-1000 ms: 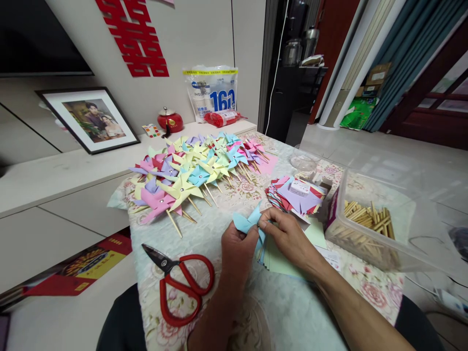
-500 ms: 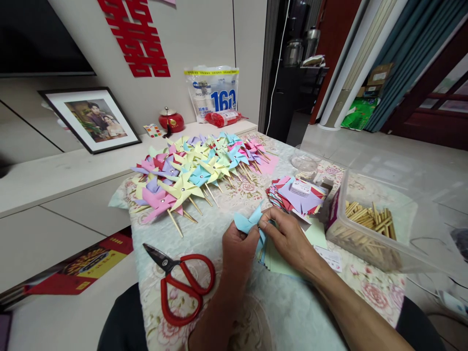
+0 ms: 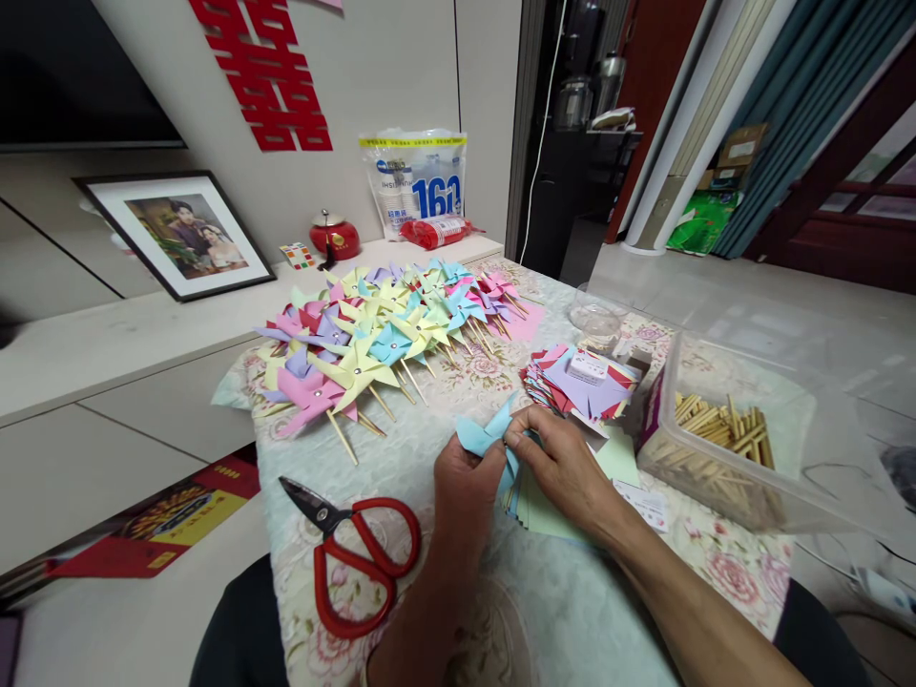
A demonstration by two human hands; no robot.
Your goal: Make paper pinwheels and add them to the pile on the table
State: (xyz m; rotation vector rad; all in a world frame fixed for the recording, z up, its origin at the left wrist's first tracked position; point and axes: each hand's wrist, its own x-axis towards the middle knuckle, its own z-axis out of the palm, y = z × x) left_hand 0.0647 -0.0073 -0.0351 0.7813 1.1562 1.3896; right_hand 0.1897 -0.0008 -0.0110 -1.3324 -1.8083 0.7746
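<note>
A light blue paper pinwheel without a visible stick is pinched between both hands, above a stack of pale green paper. My left hand grips its lower left side, thumb on top. At the pinwheel's middle, the thumb and fingertips of my right hand are closed; a tiny part there is too small to make out. Left of my left hand lie red-handled scissors, blades parted. Many finished pinwheels on wooden sticks are heaped farther back on the table.
A clear plastic bin of short wooden sticks stands at the right. Behind my right hand are cut coloured papers with a small white box on top. A framed photo and a red jar stand on the cabinet.
</note>
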